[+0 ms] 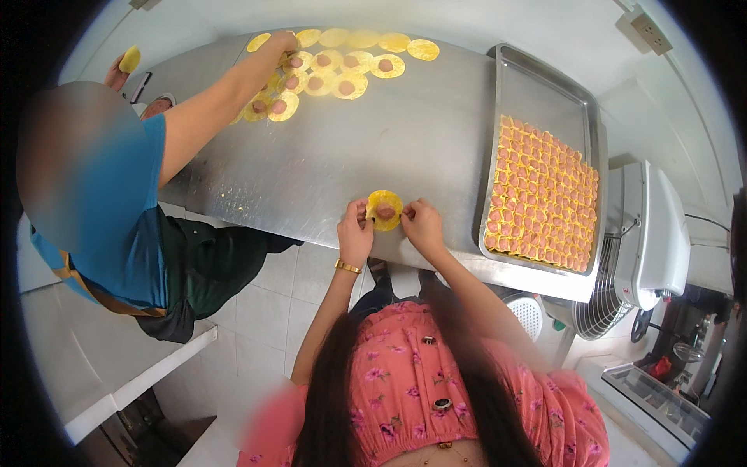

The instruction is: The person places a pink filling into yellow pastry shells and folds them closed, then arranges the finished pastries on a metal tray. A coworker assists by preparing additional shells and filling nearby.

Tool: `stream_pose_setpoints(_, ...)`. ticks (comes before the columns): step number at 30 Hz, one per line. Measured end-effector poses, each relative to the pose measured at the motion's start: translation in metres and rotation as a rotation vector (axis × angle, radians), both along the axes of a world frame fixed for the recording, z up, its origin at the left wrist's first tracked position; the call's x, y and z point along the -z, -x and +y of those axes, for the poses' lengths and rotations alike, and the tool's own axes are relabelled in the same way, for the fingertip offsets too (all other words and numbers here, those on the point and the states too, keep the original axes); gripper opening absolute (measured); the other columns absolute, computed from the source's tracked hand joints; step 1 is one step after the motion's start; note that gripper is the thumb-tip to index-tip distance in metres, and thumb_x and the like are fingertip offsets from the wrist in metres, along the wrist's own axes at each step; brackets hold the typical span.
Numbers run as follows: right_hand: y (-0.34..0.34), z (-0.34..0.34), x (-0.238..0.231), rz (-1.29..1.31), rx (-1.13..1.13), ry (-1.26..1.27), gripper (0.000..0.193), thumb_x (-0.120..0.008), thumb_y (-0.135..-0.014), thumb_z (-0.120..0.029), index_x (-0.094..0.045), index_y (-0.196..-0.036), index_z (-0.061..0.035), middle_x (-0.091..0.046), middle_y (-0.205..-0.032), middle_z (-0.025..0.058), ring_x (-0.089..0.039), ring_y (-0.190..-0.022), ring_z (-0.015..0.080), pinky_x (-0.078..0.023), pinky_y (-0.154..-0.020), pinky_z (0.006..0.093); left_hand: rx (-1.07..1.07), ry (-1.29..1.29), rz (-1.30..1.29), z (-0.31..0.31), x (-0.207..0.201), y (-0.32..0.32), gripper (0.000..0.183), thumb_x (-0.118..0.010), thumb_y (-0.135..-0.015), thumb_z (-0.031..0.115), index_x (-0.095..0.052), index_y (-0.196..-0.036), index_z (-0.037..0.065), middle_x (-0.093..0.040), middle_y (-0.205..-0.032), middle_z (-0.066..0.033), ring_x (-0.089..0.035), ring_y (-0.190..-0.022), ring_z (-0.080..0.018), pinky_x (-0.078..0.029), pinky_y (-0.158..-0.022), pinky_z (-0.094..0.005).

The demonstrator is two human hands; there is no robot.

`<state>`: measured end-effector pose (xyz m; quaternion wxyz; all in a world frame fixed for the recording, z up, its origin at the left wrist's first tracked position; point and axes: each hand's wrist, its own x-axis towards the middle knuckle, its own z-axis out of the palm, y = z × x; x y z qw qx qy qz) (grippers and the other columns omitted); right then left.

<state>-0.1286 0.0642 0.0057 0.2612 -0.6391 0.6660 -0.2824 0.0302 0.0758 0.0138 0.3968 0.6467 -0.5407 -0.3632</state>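
Note:
A round yellow wrapper (384,209) with a pink lump of filling in its middle lies at the near edge of the steel table (366,148). My left hand (355,231) pinches its left rim and my right hand (421,223) pinches its right rim. A gold bracelet sits on my left wrist.
A metal tray (537,86) on the right holds rows of finished yellow-and-pink dumplings (543,198). At the far end lie several filled wrappers (331,74). A co-worker in a blue shirt (117,210) stands at left, one hand (282,40) reaching over those wrappers. A white fan (642,241) stands right of the table.

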Motion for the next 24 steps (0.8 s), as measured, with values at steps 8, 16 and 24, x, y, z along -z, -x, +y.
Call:
stream_pose_setpoints(8, -0.018, 0.005, -0.003, -0.014, 0.093, 0.009, 0.012, -0.065, -0.072, -0.008, -0.063, -0.081, -0.0014, -0.061, -0.079, 0.0141, -0.060, -0.076, 0.0330, -0.049, -0.069, 0.0408, 0.067, -0.025, -0.053, -0.001, -0.005, -0.008, 0.039, -0.056, -0.078, -0.007, -0.049, -0.116, 0.001, -0.066, -0.096, -0.0163, -0.067, -0.083, -0.0261, -0.055, -0.072, -0.0342)
stream_pose_setpoints(16, -0.015, 0.006, -0.008, -0.826, 0.312, -0.182, 0.010, -0.055, -0.077, 0.005, -0.060, -0.084, 0.0005, -0.064, -0.086, 0.0086, -0.062, -0.082, 0.0159, -0.050, -0.075, 0.0285, 0.094, -0.043, 0.054, -0.001, 0.001, -0.005, 0.035, -0.056, -0.080, -0.006, -0.052, -0.114, -0.001, -0.067, -0.099, -0.0173, -0.067, -0.090, -0.0247, -0.054, -0.077, -0.0317)
stream_pose_setpoints(24, -0.001, 0.016, 0.001, -0.961, 0.222, -0.235, 0.026, -0.055, -0.081, 0.007, -0.062, -0.106, 0.0043, -0.064, -0.098, 0.0074, -0.061, -0.091, 0.0142, -0.048, -0.085, 0.0263, 0.199, -0.088, 0.225, -0.010, 0.016, -0.002, 0.036, -0.056, -0.083, -0.005, -0.055, -0.118, -0.002, -0.067, -0.104, -0.0138, -0.065, -0.095, -0.0192, -0.052, -0.080, -0.0292)
